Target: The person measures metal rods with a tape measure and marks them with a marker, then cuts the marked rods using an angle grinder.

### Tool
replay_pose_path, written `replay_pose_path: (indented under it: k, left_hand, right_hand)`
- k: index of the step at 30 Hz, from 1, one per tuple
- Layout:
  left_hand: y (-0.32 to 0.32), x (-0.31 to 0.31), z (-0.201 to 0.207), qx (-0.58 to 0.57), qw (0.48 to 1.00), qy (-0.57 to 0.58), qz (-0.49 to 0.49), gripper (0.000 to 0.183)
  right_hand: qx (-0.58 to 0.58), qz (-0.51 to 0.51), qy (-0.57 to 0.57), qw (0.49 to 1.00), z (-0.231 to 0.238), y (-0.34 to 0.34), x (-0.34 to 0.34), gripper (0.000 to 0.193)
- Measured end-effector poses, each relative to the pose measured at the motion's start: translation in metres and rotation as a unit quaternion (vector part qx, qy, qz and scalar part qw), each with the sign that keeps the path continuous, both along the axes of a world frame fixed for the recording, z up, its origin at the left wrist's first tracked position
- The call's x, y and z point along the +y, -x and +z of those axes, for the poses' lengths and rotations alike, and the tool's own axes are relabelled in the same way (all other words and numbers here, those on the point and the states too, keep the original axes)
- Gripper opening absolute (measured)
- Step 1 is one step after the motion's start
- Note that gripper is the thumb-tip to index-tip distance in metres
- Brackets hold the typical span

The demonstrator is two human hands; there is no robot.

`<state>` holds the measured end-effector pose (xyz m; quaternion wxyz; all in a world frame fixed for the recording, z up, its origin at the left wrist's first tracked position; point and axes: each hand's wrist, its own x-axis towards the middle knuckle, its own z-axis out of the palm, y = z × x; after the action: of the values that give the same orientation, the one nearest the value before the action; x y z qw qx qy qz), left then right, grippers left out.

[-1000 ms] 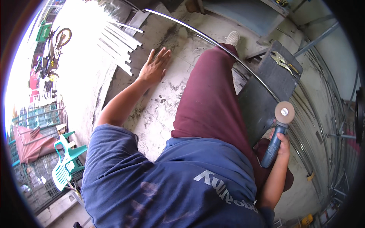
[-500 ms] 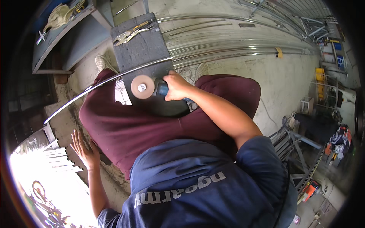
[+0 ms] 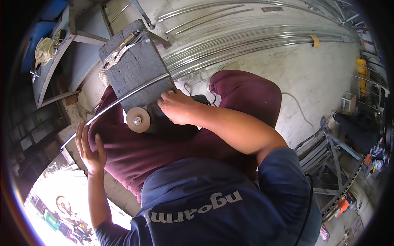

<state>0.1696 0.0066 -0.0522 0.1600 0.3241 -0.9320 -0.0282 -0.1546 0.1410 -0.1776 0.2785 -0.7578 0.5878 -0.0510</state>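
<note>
One beige cloth bundle (image 3: 43, 51) sits far L on a blue-grey metal table (image 3: 60, 53), w/ a chunky yellow-and-black tool (image 3: 60, 37) just beside it. Lower L, in the glare, a motorbike (image 3: 63, 207), partly washed out. Next, the bare left hand (image 3: 92, 157): palm open, fingers straight & close tog., thumb spread away, nothing gripped. Fingertips overlap a long, thin, shiny silver metal tube (image 3: 127, 99); can't tell if they touch it. Tube slants up to the R & lies across a worn, dark-grey wooden board (image 3: 141, 67), its R end near the board's R edge. Upper part of board: silver metal locking pliers (image 3: 115, 57) w/ a slim yellow-and-black tool (image 3: 129, 39) alongside. Below the tube, apart from it in view, a round tan disc (image 3: 133, 117) w/ silver centre nut, fitted on a dark-bodied angle grinder (image 3: 154, 112). Bare right hand (image 3: 176, 107) is wrapped round the grinder's body, hiding much of it; grinder is b/w the knees of the maroon trousers (image 3: 248, 92). Farther R, many long, shiny metal tubes (image 3: 246, 35) lie side by side on the pale floor (image 3: 301, 82), w/ a yellow band (image 3: 315, 41) near their R end. Far R: grey metal frame (image 3: 336, 162) & yellow case (image 3: 361, 69).
</note>
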Motion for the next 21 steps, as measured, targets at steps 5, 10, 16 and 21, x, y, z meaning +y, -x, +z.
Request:
replay_pose_path:
  k: [5,10,16,21]
  left_hand:
    - [0.113,-0.066,-0.025,-0.054,0.994,-0.07,-0.069,0.044]
    - [0.239,-0.135,-0.136,-0.03,0.998,-0.047,0.009,0.079]
    - [0.258,-0.141,-0.211,-0.054,0.997,-0.001,0.053,0.086]
    - [0.259,-0.142,-0.203,-0.034,0.999,-0.01,0.032,0.086]
  right_hand:
    - [-0.04,0.017,-0.08,0.996,0.017,0.032,-0.005,0.053]
    - [-0.091,-0.103,-0.224,0.965,0.025,0.104,-0.023,0.035]
    - [-0.032,-0.416,-0.078,0.905,-0.09,0.16,-0.043,0.026]
    - [-0.295,-0.595,-0.374,0.647,-0.212,0.165,-0.047,0.032]
